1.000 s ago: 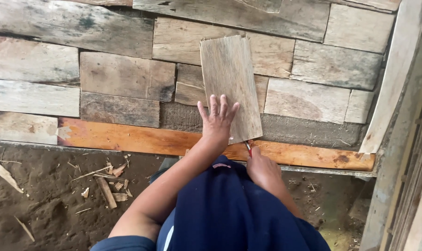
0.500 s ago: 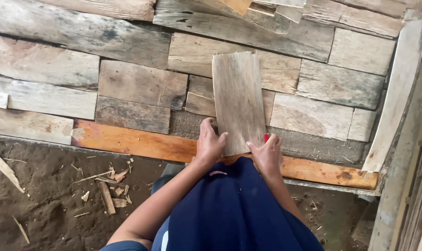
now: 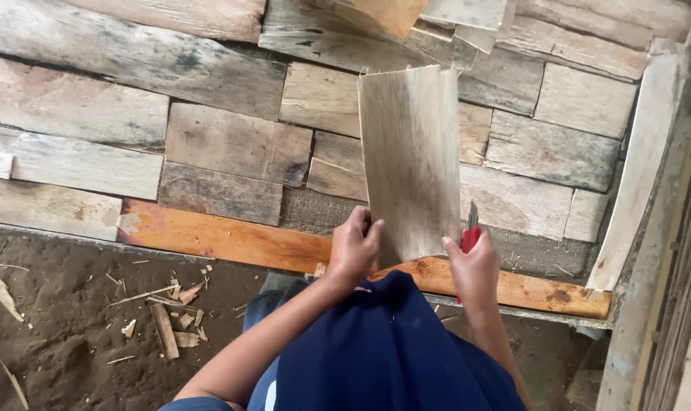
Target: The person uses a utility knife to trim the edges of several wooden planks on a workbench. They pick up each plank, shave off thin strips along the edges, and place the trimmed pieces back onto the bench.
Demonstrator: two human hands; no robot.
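A thin, pale sheet of wood [image 3: 412, 160] stands upright in front of me, its lower edge near an orange-brown plank [image 3: 231, 240]. My left hand [image 3: 353, 247] grips the sheet's lower left corner. My right hand [image 3: 473, 265] is at the sheet's lower right edge and holds a red-handled utility knife [image 3: 471, 232] with its blade pointing up beside the sheet. My dark blue clothing fills the bottom centre.
A floor of weathered, mismatched wooden boards [image 3: 132, 129] lies beyond the sheet. Wood chips and splinters [image 3: 166, 320] litter the dirt ground [image 3: 56, 335] at lower left. A pale slat [image 3: 638, 175] leans at the right beside a wooden frame.
My left hand slid from flat on the sheet's face down to its lower left corner. The sheet moved nearer and more upright. My right hand rose to the sheet's right edge with the knife.
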